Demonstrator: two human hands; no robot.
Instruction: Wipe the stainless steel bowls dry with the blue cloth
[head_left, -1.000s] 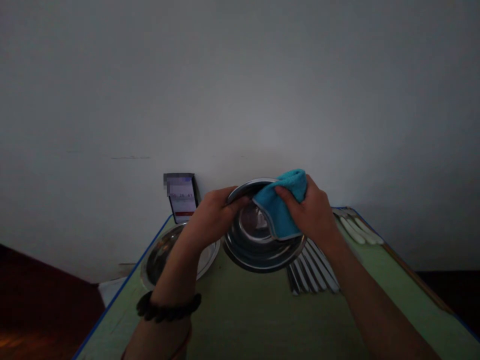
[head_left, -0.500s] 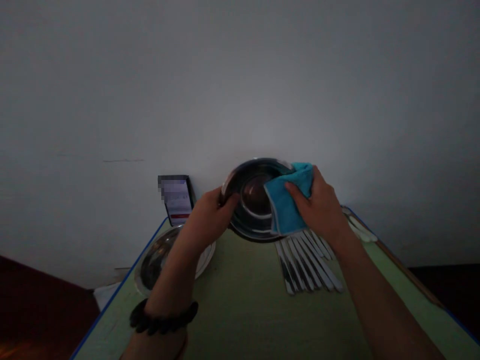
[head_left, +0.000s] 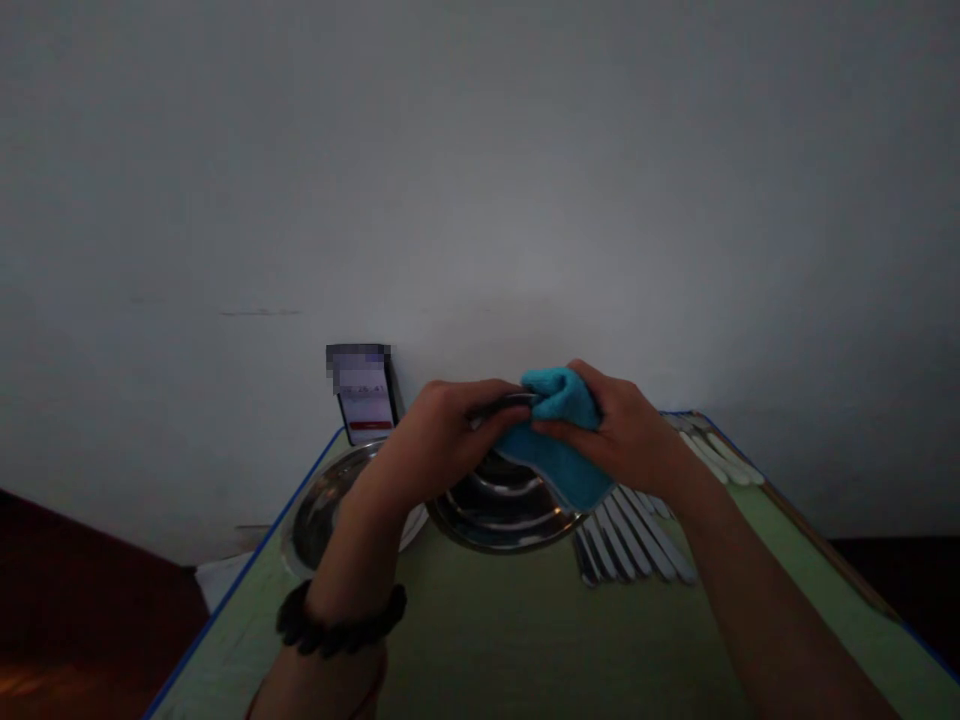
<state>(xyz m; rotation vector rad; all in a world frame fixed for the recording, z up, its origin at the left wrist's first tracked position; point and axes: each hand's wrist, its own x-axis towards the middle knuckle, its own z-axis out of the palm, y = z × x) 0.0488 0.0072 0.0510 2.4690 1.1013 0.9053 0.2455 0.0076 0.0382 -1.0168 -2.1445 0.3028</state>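
A shiny metal plate [head_left: 502, 520] is held up over the table, tilted, its far rim raised. My left hand [head_left: 457, 430] pinches that far rim from the left, fingers behind and thumb in front. My right hand [head_left: 611, 430] grips a blue cloth [head_left: 574, 475], folded over the rim at the plate's upper right. The two thumbs are close together there. Part of the plate's inside is hidden by the cloth and hands.
Another metal plate [head_left: 307, 520] lies at the table's left, partly behind my left forearm. Several knives [head_left: 637, 535] are in a row right of centre, and white-handled cutlery [head_left: 724, 460] lies by the right edge. A phone [head_left: 365, 395] leans against the wall [head_left: 480, 180] behind the green table [head_left: 525, 640].
The plate has dropped lower and tipped. My left hand has moved from its left side to the far rim, and my right hand with the cloth has come inward beside it.
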